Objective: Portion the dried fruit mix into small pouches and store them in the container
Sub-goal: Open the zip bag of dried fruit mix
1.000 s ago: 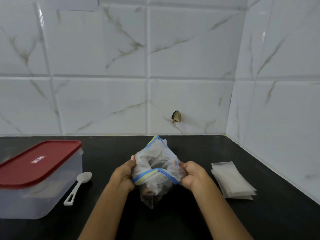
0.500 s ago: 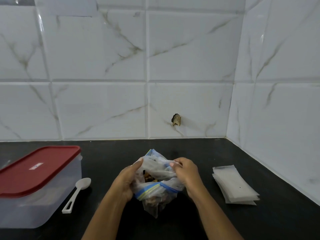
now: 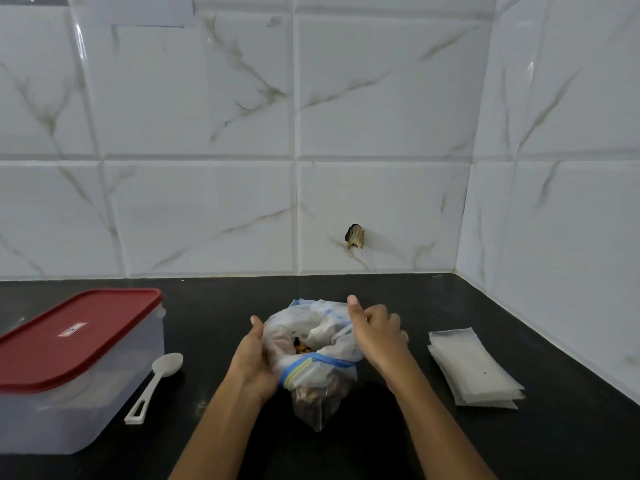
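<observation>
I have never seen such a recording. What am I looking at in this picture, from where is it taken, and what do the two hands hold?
There is no machine here. A person wears a wide camera on the head, so the picture looks forward and down at their own two bare hands.

The left hand and the right hand hold a clear zip bag of dried fruit mix and spread its top open.

On the black counter lie, at the left, a clear container closed with a red lid, and beside it a white spoon. At the right is a stack of small empty pouches. White marbled tiles are behind.
</observation>
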`<state>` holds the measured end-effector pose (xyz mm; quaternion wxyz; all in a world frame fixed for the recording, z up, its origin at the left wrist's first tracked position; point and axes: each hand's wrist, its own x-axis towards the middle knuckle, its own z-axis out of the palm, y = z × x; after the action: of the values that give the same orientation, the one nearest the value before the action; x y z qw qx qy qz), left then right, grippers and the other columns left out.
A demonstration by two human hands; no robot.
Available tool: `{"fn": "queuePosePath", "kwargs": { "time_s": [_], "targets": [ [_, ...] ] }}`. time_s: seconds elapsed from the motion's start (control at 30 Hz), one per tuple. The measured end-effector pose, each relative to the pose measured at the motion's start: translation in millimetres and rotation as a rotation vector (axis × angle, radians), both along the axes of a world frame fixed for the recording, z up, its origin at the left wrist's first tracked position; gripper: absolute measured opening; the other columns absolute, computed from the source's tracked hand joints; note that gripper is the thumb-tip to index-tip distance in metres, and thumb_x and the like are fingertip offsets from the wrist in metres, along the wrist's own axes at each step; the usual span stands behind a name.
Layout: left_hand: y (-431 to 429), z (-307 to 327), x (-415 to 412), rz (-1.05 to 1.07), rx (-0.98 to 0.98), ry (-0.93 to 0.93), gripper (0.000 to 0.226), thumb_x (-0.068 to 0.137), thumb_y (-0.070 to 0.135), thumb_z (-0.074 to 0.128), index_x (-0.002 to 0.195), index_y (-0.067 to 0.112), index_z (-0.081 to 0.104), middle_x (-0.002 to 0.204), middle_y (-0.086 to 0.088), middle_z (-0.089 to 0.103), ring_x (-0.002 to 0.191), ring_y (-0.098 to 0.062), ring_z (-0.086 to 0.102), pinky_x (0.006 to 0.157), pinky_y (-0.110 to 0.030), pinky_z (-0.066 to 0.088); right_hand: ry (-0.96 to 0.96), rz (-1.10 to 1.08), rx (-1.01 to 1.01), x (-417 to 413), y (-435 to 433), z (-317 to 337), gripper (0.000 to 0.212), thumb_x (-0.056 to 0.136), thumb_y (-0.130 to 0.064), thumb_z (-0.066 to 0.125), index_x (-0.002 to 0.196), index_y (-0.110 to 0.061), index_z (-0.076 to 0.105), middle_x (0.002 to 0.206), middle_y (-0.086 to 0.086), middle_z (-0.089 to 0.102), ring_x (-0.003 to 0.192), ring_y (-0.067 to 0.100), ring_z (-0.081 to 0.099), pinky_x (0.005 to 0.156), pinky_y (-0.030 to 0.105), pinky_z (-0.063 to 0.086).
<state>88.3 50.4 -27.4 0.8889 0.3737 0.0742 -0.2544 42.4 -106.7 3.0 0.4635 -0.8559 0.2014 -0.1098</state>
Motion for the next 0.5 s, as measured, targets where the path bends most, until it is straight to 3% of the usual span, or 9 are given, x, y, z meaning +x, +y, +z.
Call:
{"fn": "queuePosePath", "kwargs": {
  "time_s": [0.1, 0.17, 0.27, 0.3, 0.37, 0.43, 0.5],
  "targets": [
    [-1, -1, 0, -0.039, -0.030, -0.065, 0.060, 0.095, 0.050, 0.036, 0.115, -0.002, 0.057, 0.110, -0.030, 0.064, 0.095, -0.041, 0.064, 0.080, -0.051, 0.053, 0.094, 0.062, 0.034, -3, 2, -1, 0.073, 0.088, -0.066, 0.029, 0.135, -0.010, 0.029, 0.132, 0.013, 0.044, 0.108, 0.028, 0.054, 0.083, 0.037, 0.048],
    [-1, -4, 4, -0.029, -0.019, -0.104, 0.048, 0.088, 0.031, 0.051, 0.124, -0.001, 0.054, 0.123, -0.028, 0.058, 0.107, -0.040, 0.059, 0.093, -0.052, 0.047, 0.168, 0.104, 0.157, -6, 4, -1, 0.062, 0.090, -0.055, 0.042, 0.134, -0.013, 0.028, 0.122, 0.009, 0.049, 0.092, 0.022, 0.059, 0.067, 0.031, 0.053],
    [-1, -6, 7, 0.084, 0.125, -0.139, 0.050, 0.084, 0.017, 0.058, 0.130, 0.000, 0.047, 0.123, -0.030, 0.057, 0.113, -0.042, 0.057, 0.093, -0.052, 0.048, 0.135, 0.082, 0.344, 0, 4, -2, 0.043, 0.091, -0.024, 0.052, 0.127, -0.004, 0.043, 0.118, 0.012, 0.053, 0.100, 0.026, 0.058, 0.084, 0.041, 0.055],
    [-4, -6, 7, 0.124, 0.221, -0.164, 0.047, 0.089, 0.020, 0.056, 0.131, 0.001, 0.045, 0.122, -0.028, 0.058, 0.109, -0.041, 0.060, 0.088, -0.050, 0.051, 0.112, 0.055, 0.453, 0, 4, -1, 0.031, 0.091, -0.013, 0.052, 0.119, 0.000, 0.051, 0.116, 0.017, 0.056, 0.098, 0.027, 0.058, 0.085, 0.042, 0.054],
    [-9, -4, 2, 0.192, 0.535, -0.243, 0.046, 0.093, 0.031, 0.052, 0.130, 0.004, 0.041, 0.128, -0.019, 0.052, 0.105, -0.033, 0.060, 0.086, -0.042, 0.052, 0.029, 0.040, 0.785, -1, 2, -1, 0.017, 0.091, 0.005, 0.043, 0.102, 0.006, 0.056, 0.105, 0.024, 0.059, 0.085, 0.030, 0.059, 0.070, 0.041, 0.052],
    [-13, -2, -4, 0.265, 0.973, -0.378, 0.044, 0.096, 0.039, 0.043, 0.127, 0.008, 0.042, 0.135, -0.011, 0.038, 0.107, -0.026, 0.051, 0.090, -0.030, 0.039, -0.051, 0.035, 1.128, -2, -2, -3, 0.024, 0.092, 0.013, 0.035, 0.108, 0.009, 0.052, 0.099, 0.027, 0.058, 0.082, 0.035, 0.059, 0.063, 0.044, 0.048],
    [-12, 1, -12, 0.273, 1.227, -0.505, 0.046, 0.096, 0.046, 0.035, 0.127, 0.014, 0.048, 0.135, -0.011, 0.038, 0.114, -0.026, 0.046, 0.090, -0.031, 0.034, -0.066, 0.016, 1.323, -2, -3, -6, 0.030, 0.092, 0.014, 0.031, 0.119, 0.012, 0.047, 0.111, 0.031, 0.055, 0.101, 0.041, 0.058, 0.071, 0.049, 0.047]
  ]
}}
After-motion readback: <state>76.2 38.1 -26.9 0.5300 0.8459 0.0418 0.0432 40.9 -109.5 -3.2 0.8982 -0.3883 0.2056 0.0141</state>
